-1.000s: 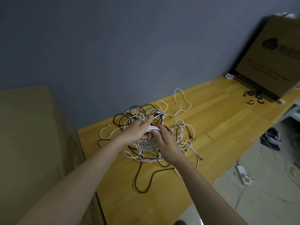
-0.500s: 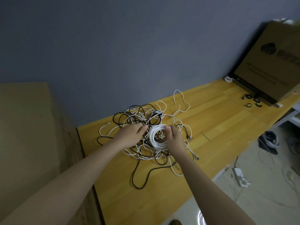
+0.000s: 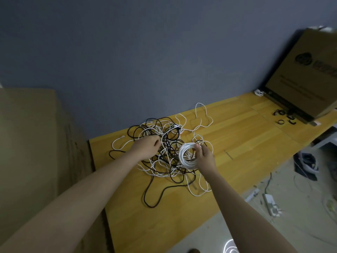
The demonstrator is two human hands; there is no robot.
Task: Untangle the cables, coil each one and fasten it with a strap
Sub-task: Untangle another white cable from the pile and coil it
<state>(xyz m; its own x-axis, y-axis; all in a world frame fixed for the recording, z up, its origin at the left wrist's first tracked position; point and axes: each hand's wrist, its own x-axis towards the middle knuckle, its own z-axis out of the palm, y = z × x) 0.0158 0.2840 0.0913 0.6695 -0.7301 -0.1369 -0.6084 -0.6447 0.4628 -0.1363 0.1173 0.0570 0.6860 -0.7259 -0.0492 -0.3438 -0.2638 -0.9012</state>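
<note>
Your right hand pinches the white coil so it holds shape; at 9 o'clock, your left hand grasps the tangle

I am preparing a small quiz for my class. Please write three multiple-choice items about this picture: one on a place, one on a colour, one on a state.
1. Where do the small black straps lie?
A. by the cardboard box
B. inside the pile
C. on the floor

2. What colour is the coiled cable?
A. black
B. white
C. red

3. What is the right hand doing?
A. resting flat
B. holding the coil
C. lifting a strap

Answers: 1 A, they sit on the table beside the box. 2 B, the neat ring is white. 3 B, its fingers grip the ring's edge, while the left hand is in the tangled cables.
</note>
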